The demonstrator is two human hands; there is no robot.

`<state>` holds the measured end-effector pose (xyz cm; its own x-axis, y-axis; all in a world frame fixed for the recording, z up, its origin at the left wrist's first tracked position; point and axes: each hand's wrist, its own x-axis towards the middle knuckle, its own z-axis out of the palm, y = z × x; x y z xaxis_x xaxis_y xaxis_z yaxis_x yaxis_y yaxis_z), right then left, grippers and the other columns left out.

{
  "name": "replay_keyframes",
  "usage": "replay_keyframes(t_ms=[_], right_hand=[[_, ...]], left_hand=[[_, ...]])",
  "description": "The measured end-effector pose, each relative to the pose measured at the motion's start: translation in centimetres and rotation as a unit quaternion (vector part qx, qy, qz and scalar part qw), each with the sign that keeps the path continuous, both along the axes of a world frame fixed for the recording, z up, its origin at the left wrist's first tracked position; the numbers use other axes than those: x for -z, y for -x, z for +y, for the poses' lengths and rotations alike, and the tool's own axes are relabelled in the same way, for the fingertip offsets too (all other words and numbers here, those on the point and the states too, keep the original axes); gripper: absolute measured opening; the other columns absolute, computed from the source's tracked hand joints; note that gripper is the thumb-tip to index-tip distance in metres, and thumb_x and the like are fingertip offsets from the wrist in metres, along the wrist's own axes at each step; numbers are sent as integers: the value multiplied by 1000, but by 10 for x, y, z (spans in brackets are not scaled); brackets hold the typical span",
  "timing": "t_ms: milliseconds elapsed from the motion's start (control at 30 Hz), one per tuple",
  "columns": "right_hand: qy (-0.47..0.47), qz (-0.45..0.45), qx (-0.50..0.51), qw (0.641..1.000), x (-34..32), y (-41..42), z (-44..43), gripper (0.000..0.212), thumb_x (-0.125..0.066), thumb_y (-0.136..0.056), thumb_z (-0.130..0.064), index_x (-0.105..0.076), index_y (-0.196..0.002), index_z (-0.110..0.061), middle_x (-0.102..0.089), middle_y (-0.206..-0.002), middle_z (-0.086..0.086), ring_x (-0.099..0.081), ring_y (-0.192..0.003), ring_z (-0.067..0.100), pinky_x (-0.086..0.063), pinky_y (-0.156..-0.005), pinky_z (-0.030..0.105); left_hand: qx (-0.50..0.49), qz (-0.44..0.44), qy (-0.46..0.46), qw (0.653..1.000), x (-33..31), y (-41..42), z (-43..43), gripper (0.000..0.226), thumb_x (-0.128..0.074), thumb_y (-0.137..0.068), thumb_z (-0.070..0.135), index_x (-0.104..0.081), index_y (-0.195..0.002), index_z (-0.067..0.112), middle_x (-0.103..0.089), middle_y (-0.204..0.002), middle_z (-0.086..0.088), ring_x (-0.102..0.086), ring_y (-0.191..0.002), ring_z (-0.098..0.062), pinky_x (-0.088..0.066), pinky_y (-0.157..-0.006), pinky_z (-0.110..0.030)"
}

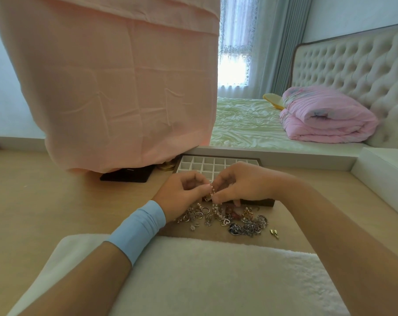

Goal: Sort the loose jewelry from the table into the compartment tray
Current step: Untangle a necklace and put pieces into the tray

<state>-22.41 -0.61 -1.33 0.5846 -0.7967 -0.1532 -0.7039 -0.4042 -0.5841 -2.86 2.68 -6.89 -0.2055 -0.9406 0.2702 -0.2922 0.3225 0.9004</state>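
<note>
A heap of loose jewelry (227, 218) lies on the wooden table: rings, chains, a heart pendant and a small gold charm (274, 233) at its right edge. Behind it stands the compartment tray (207, 165), white-lined in a dark frame, its visible cells bare and its front part hidden by my hands. My left hand (182, 195) and my right hand (241, 185) meet above the heap. Both pinch a pearl strand (213, 192) between their fingertips, and its loose end hangs down into the pile.
A large pink cloth (116, 87) drapes over something at the back left, with a gold base (166, 166) and a black flat object (127, 174) under its edge. A white fluffy cushion (193, 277) lies at the near edge. A white box (385, 176) stands at the right.
</note>
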Motion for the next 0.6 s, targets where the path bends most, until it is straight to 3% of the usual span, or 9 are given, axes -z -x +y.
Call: replay_keyframes(t_ms=[100,167,233,367,500,600], right_hand=[[-17,-42,-3,999,-3,1,3,15,-74,-92,-32,-77,-102,-21,-72,-65,-16,-64,-57,2,-42,-54,5],[-11,-75,9,997,-4,2,2,12,-73,-93,-26,-77,-99,-16,-68,-57,-17,-58,-51,-1,-38,-49,6],[-23,-110,18,993,-7,3,2,8,-71,-94,-23,-75,-94,-16,-71,-65,-13,-61,-58,3,-42,-53,13],[-94,-193,18,976,-11,0,2,14,-58,-102,-16,-67,-91,-13,-72,-81,-1,-63,-72,14,-49,-66,24],[-126,-242,19,962,-7,-4,0,18,-51,-105,-17,-62,-91,-12,-60,-70,2,-53,-66,16,-46,-66,27],[-115,-239,26,964,-7,-3,-1,17,-53,-105,-18,-61,-90,-13,-51,-62,-3,-44,-59,12,-42,-63,23]], left_hand=[[-18,59,-25,998,-3,0,-1,6,-68,-89,11,-70,-85,16,-67,-71,-2,-59,-66,-20,-55,-70,-44],[-30,77,-30,996,-7,-1,-2,6,-66,-90,12,-70,-87,16,-64,-69,-5,-56,-63,-18,-50,-61,-34],[-37,105,-44,993,-10,-3,-3,6,-65,-91,13,-70,-88,15,-61,-68,-5,-52,-59,-15,-42,-58,-27],[-8,138,-80,987,-16,-7,-5,9,-61,-93,16,-70,-94,16,-60,-64,4,-48,-58,-14,-43,-58,-23],[72,82,-117,987,-25,-16,-3,25,-54,-96,15,-65,-118,14,-58,-64,6,-46,-57,-10,-44,-59,-19],[110,48,-150,981,-28,-27,-3,29,-60,-86,25,-68,-111,13,-58,-66,6,-46,-59,-8,-45,-62,-17]])
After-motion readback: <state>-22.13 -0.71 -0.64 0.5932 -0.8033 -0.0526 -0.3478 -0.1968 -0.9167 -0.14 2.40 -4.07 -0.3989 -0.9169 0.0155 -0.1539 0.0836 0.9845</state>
